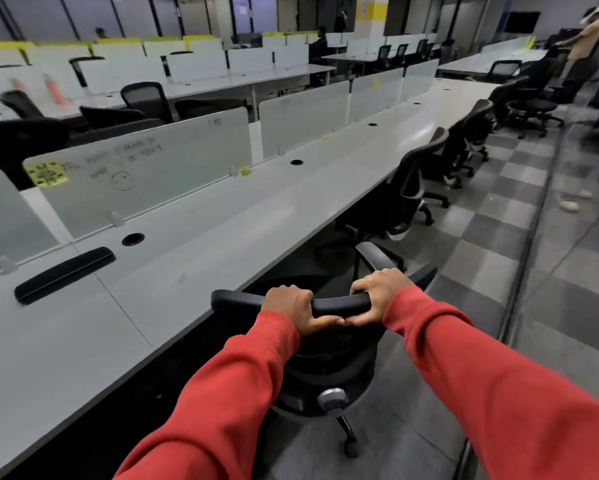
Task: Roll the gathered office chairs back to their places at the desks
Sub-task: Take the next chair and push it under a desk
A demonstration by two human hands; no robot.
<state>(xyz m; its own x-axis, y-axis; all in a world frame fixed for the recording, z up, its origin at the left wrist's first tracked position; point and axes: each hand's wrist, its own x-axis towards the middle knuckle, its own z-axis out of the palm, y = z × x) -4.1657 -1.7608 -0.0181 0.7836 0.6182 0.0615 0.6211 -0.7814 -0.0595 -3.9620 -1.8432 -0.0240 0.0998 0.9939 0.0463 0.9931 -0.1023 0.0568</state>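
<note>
A black mesh office chair (pixel 325 362) stands right in front of me, its seat partly under the edge of the long grey desk (pixel 194 258). My left hand (pixel 291 306) grips the top rail of the chair's backrest. My right hand (pixel 377 296) grips the same rail just to the right, thumbs nearly touching. Both arms wear red sleeves. The chair's right armrest (pixel 374 256) shows beyond my hands; its base and a caster (pixel 350 450) show below.
Several black chairs (pixel 409 195) are tucked along the desk ahead. Frosted dividers (pixel 145 174) line the desk's far side. A checkered carpet aisle (pixel 492 244) runs on the right beside a glass wall. A person (pixel 585 53) stands with chairs at the far right end.
</note>
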